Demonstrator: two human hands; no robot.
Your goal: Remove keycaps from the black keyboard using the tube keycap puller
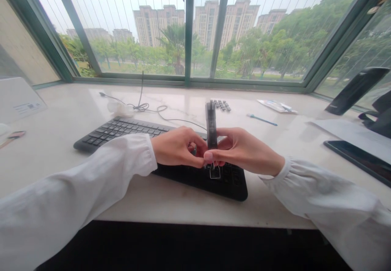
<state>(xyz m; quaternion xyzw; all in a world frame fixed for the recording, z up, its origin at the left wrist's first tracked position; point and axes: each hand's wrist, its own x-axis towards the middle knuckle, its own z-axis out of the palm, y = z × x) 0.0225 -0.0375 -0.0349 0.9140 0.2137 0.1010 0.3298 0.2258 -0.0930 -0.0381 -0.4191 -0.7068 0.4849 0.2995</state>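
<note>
A black keycap puller (211,125) with a thin wire loop at its lower end stands upright over the right part of a black keyboard (200,181). My right hand (244,151) grips its handle between thumb and fingers. Closed in a pinch, my left hand (180,147) meets the puller's lower end beside my right thumb. Anything small between the left fingertips is hidden. The wire loop hangs above the number pad area, where some keycaps are off. Behind the puller, several loose keycaps (222,105) lie on the white counter.
A cable (165,114) runs behind the keyboard. To the right lie a blue stick-like brush (262,119), a plastic packet (276,106), paper (351,130) and a phone (360,161). A white box (20,98) stands at left. The window frame (189,39) bounds the counter (195,210).
</note>
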